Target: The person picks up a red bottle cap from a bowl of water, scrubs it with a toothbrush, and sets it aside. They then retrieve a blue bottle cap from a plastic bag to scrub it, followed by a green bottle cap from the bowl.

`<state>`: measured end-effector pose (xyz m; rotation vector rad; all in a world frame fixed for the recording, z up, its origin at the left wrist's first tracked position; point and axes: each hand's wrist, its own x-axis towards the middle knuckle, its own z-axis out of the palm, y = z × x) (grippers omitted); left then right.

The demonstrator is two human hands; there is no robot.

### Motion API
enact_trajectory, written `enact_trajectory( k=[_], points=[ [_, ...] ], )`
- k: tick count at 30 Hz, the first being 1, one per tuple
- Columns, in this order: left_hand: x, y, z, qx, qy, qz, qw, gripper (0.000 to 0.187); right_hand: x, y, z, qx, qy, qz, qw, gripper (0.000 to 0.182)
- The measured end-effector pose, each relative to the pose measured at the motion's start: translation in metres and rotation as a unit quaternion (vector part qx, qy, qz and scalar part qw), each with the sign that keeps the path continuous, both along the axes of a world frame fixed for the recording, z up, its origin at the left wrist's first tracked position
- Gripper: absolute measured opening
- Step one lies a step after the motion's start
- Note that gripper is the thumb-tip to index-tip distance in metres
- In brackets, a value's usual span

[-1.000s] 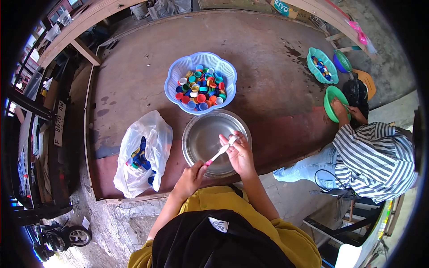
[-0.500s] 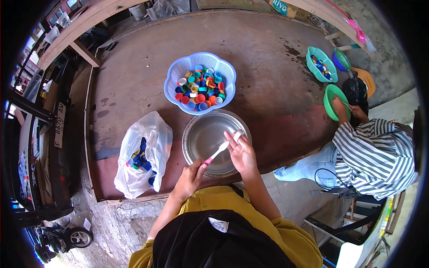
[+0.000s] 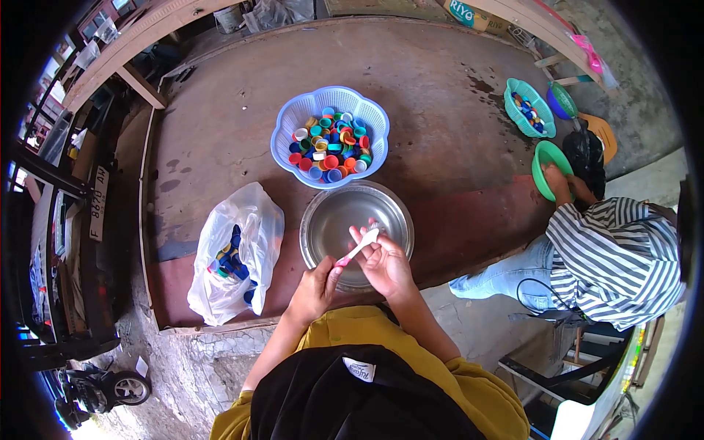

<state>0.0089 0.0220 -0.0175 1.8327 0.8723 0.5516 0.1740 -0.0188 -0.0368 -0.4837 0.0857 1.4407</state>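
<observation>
My left hand (image 3: pixel 316 287) grips a pink-and-white toothbrush (image 3: pixel 355 254) by its handle. The brush's white head reaches my right hand (image 3: pixel 387 269), whose fingers curl around a small pale bottle cap, mostly hidden behind the brush head. Both hands are over the near part of a round metal basin (image 3: pixel 311 224). Just beyond the basin, a light-blue plastic basket (image 3: pixel 287 121) holds several coloured bottle caps (image 3: pixel 332 161). To the left lies a white plastic bag (image 3: pixel 258 209) with blue and other coloured caps inside.
At the right, a person in a striped shirt (image 3: pixel 616 257) has their hands in a green bowl (image 3: pixel 543 156). A turquoise basket (image 3: pixel 512 103) of caps stands behind that bowl. The wooden table's (image 3: pixel 213 88) near edge runs along my front.
My right hand has drawn in toward the toothbrush and curled its fingers more. The brush head now overlaps the bottle cap. My left hand has barely shifted.
</observation>
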Motion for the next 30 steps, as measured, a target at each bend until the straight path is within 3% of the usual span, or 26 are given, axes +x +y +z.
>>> enact_trajectory(
  k=[2, 10, 14, 15, 18, 24, 27, 30],
  points=[
    [-0.005, 0.001, 0.0, 0.009, 0.003, -0.011, 1.0, 0.017, 0.007, 0.004, 0.005, -0.008, -0.027, -0.03, 0.999, 0.037],
    [-0.007, -0.001, 0.001, -0.055, -0.02, 0.034, 0.998, 0.02, 0.017, 0.005, -0.006, -0.021, -0.08, -0.04, 0.996, 0.023],
    [-0.005, -0.001, 0.004, -0.051, -0.014, 0.025, 0.998, 0.019, 0.014, 0.007, 0.004, -0.114, -0.197, -0.053, 0.972, 0.026],
    [-0.006, -0.002, 0.003, -0.053, -0.015, 0.025, 0.998, 0.019, 0.013, 0.007, 0.004, -0.097, -0.243, -0.058, 0.963, 0.035],
    [-0.005, -0.002, 0.0, -0.056, -0.012, 0.026, 0.998, 0.019, 0.015, 0.006, -0.006, -0.106, -0.326, -0.023, 0.939, 0.037],
    [-0.006, 0.001, 0.0, -0.122, -0.004, 0.007, 0.993, 0.022, 0.015, 0.005, -0.011, -0.014, -0.14, -0.045, 0.989, 0.034],
    [-0.001, 0.003, 0.007, -0.144, 0.002, -0.045, 0.989, 0.023, 0.011, 0.004, -0.011, 0.022, -0.175, -0.033, 0.984, 0.031],
    [0.002, 0.006, 0.001, -0.057, 0.041, 0.023, 0.997, 0.024, 0.01, 0.002, -0.013, 0.064, -0.148, -0.044, 0.986, 0.029]
  ],
)
